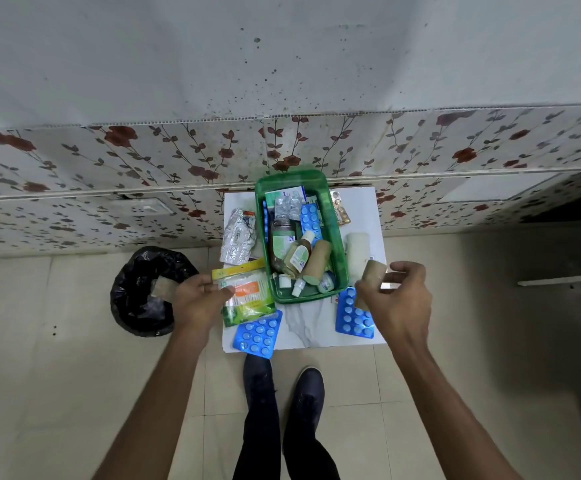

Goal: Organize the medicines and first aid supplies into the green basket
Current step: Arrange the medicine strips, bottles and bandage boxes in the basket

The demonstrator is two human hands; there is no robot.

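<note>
- The right hand (400,299) has its grip clamped on a tan, cloth-like bandage roll (372,282), held just right of the green basket; the left hand (199,299) pinches the edge of a glossy plastic packet (247,296) with a yellow header strip, lying at the left side of the bench.
- Nearest the person, two blue blister strips of round white tablets lie flat on the white, marble-veined bench (303,327): one (258,336) overhanging the front left edge, the other (353,315) partly hidden under the right hand.
- The green basket (339,265), a glossy rectangular plastic tub, sits mid-bench, already packed with small bottles, a tan cylindrical roll, blue blister strips and a printed box; labels are too small to read.
- A crumpled silver foil pack (239,237) lies left of the basket; a white roll (358,251) stands to its right, and a foil strip of orange pills (340,209) lies against the far right wall.
- On the tiled floor, a bin lined with a wrinkled black bag (143,289) stands left of the bench.
- Beyond, floral-patterned panels (109,174) run below a speckled grey wall.
</note>
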